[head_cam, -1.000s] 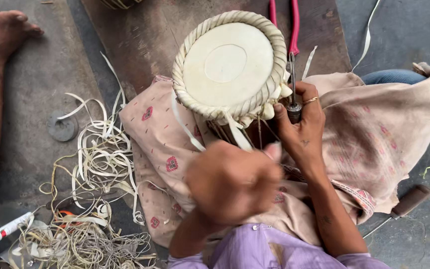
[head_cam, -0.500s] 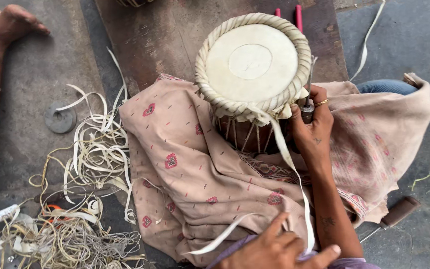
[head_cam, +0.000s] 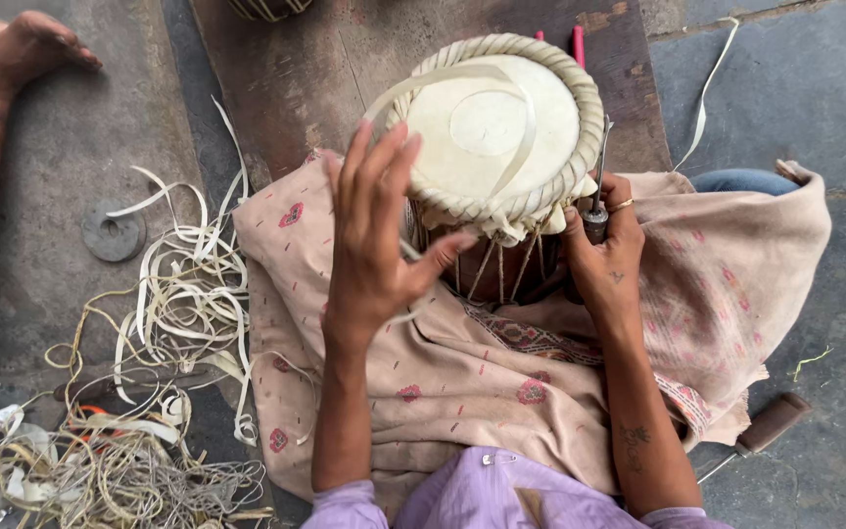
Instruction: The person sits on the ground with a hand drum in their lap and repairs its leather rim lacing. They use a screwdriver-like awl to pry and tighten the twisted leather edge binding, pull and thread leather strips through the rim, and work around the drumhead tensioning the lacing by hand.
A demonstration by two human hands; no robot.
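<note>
Across the centre of the frame the drum (head_cam: 496,132) rests on a pink patterned cloth (head_cam: 540,362) spread over the person's lap, its pale skin facing up. Left hand (head_cam: 374,230) is raised, fingers spread wide, a pale flat strap (head_cam: 516,147) caught by the thumb and looping over the drumhead. Right hand (head_cam: 604,260) is clenched around a metal tool (head_cam: 596,211) pressed at the braided rim, lower right of the drum. Risk, as I read it: that strap lies slack across the skin, so a hard pull could twist it or drag it off its slot. The tool tip sits close to the fingers and the skin edge; a slip could nick either. Lower left, a tangle of strap offcuts (head_cam: 164,323) on the floor could snag the loose end.
</note>
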